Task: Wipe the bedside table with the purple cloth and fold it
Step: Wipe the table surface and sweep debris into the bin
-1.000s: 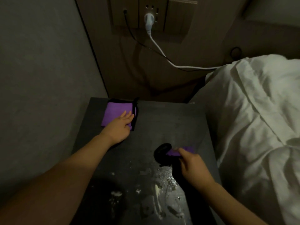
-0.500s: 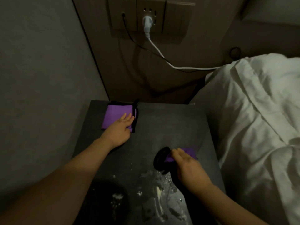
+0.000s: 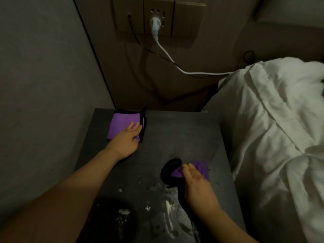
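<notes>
We count 2 purple cloths on the bench (image 3: 175, 130). Folded cloth (image 3: 122, 125), black-edged, lies under our left hand (image 3: 127, 140), fingers flat. Our right hand (image 3: 196, 183) has its grip pinching the bunched cloth (image 3: 199, 168), black underside showing left of it.

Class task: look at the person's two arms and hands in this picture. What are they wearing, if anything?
Both forearms are bare as far as the picture shows: no sleeves reach into view. The left hand and right hand wear no gloves, and no watch, bracelet or ring shows on wrists or fingers. The dim light could hide something small.
</notes>
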A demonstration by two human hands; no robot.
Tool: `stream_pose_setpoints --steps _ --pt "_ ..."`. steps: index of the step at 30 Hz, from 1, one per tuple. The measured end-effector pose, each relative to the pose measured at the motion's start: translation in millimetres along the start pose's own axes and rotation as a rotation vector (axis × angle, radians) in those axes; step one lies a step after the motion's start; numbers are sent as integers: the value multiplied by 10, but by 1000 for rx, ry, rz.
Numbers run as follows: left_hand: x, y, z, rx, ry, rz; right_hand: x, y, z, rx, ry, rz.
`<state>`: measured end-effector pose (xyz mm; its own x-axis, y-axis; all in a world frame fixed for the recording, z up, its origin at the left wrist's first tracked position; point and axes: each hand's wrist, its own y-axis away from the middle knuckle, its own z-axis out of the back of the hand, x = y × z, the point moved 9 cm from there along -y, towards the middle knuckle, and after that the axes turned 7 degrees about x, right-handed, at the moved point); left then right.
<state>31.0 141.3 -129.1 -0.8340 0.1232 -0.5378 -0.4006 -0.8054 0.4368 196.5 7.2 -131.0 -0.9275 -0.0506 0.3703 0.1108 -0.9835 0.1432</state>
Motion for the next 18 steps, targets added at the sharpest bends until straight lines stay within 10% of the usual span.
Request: stream_pose_setpoints --steps 18 --pt "17 -17 -12 -26 12 -12 35 22 61 -78 120 98"
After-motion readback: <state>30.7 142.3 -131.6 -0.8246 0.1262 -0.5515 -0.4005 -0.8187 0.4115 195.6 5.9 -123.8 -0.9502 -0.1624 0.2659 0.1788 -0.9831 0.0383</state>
